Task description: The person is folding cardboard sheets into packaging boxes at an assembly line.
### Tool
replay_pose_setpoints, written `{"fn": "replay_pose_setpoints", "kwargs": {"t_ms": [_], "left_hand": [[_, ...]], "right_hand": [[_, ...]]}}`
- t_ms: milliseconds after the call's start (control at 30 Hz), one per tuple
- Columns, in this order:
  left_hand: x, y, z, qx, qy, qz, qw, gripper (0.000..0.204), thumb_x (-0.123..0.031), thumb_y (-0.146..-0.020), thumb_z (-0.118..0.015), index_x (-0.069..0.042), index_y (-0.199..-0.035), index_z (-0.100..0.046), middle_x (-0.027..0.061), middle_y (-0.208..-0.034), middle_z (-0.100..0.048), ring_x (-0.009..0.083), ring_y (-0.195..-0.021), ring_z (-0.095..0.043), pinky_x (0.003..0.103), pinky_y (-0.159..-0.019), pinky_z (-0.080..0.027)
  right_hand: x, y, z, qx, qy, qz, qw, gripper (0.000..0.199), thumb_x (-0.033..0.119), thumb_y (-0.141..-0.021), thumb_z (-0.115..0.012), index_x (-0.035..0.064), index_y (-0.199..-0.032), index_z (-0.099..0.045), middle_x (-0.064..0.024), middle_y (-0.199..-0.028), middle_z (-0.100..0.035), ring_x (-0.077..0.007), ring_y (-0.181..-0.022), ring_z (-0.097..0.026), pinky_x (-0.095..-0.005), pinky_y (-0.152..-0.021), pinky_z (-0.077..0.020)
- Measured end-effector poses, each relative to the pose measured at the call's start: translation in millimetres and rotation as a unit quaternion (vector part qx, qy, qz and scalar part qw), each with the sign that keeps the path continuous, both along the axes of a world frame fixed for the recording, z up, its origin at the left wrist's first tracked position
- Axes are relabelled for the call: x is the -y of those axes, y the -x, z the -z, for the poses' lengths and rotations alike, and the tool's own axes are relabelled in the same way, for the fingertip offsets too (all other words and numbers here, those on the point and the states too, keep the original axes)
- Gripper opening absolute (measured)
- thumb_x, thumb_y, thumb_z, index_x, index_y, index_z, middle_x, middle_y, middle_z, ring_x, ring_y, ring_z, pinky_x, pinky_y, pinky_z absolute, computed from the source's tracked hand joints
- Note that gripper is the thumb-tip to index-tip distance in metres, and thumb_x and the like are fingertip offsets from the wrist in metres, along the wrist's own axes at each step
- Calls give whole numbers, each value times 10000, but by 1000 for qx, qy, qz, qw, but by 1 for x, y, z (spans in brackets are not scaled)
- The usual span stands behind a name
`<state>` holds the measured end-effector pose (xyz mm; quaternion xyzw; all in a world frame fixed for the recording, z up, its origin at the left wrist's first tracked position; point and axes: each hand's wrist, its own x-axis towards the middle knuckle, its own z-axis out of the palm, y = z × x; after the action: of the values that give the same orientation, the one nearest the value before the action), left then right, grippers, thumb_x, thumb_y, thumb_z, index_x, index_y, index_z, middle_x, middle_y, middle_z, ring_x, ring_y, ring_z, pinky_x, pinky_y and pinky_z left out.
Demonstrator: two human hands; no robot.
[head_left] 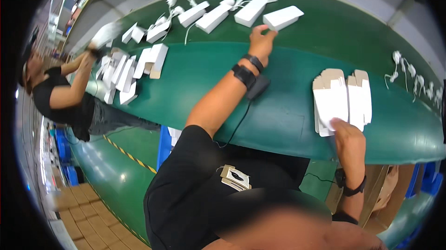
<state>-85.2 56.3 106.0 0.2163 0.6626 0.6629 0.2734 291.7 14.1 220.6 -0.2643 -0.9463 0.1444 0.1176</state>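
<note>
My left hand (261,45) is stretched to the far side of the green table, its fingers apart at the near edge of a closed white box (284,17). Whether the fingertips touch the box I cannot tell. My right hand (350,139) is closed on the near edge of a flat white carton (329,103), which lies in a stack of unfolded cartons with brown flaps. A second stack of flat cartons (359,99) lies right beside it. Under my left wrist sits a dark device (259,87) with a black cable.
Several white boxes (213,19) and white plugs with cords (172,3) line the table's far side. More plugs (397,58) lie at the right. A co-worker (69,83) at the left handles a blurred white item near piled white cartons (124,74). Brown boxes (90,208) cover the lower left.
</note>
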Motion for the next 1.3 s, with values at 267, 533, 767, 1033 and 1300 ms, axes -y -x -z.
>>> {"fn": "replay_pose_setpoints", "kwargs": {"t_ms": [267, 533, 767, 1033, 1300], "left_hand": [[213, -117, -77, 337, -190, 355, 851, 821, -513, -937, -619, -150, -1528, -180, 120, -1395, -477, 228, -1238, -526, 389, -1045, -429], [287, -93, -65, 259, -154, 538, 787, 745, -507, -911, -625, -15, -1425, -402, 114, -1334, -511, 201, -1254, -490, 376, -1076, -383], [328, -107, -66, 187, -180, 524, 811, 730, -280, -917, -665, -95, -1483, -242, 155, -1279, -544, 202, -1183, -527, 349, -996, -435], [290, -122, -30, 82, -225, 427, 872, 615, -252, -933, -625, -110, -1439, -306, 116, -1337, -469, 196, -1228, -480, 365, -1014, -409], [148, -213, 30, 167, -204, 382, 886, 672, -187, -975, -610, -154, -1447, -132, 192, -1246, -553, 206, -1097, -580, 350, -912, -487]], "right_hand": [[149, 77, 23, -283, -102, -14, 954, 297, -75, -869, -555, -60, -1150, -651, -214, -1085, -697, -360, -985, -694, -401, -848, -550], [174, 60, 16, -386, 186, 38, 903, 238, 134, -880, -697, 3, -1068, -632, -101, -856, -691, -192, -860, -665, -311, -795, -518], [175, 52, -6, -179, 513, 46, 838, 280, 94, -860, -708, 13, -1056, -524, -22, -694, -596, -104, -638, -615, -222, -602, -468], [173, 69, 42, -401, 395, 77, 823, 451, 212, -921, -663, -15, -1294, -550, -188, -1191, -616, -235, -1116, -572, -336, -972, -427], [21, 5, 126, -504, 305, -5, 808, 289, 139, -947, -650, -28, -1183, -642, -191, -1140, -673, -264, -1048, -663, -349, -910, -515]]}}
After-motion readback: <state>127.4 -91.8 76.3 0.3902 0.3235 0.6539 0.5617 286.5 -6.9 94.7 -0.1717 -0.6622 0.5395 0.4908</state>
